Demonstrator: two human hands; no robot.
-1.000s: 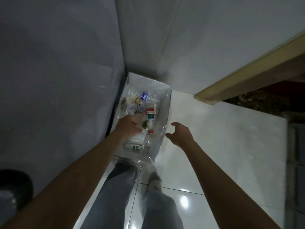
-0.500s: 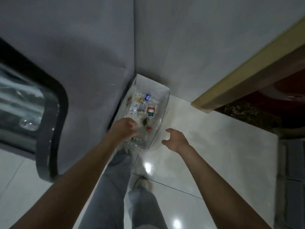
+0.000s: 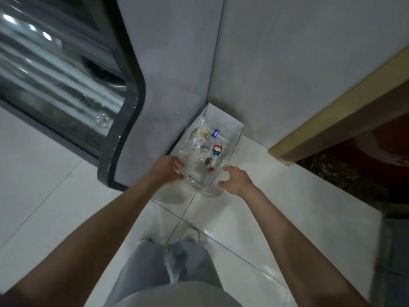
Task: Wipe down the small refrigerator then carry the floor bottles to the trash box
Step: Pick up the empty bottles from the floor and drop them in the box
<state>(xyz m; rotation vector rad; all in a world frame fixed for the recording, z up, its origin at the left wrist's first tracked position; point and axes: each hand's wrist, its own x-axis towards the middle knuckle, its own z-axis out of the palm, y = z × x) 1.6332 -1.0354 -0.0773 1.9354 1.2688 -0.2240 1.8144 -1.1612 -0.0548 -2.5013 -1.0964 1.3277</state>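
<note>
left hand and right hand released, hovering over trash box of bottles

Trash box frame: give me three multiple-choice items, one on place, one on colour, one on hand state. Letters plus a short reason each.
1. Where does the trash box stand?
A. in the wall corner beside the refrigerator
B. in the middle of the floor
C. on top of the refrigerator

2. What colour is the cap of the bottle with the red-and-teal label?
A. blue
B. red
C. black

3. What is the right hand doing?
A. gripping a bottle
B. pressing on the wall
C. holding nothing, fingers loosely curled

Answers:
1. A: the box sits on the floor where two walls meet, next to the refrigerator.
2. B: a red cap shows at the bottle's near end.
3. C: nothing lies in its grip.
</note>
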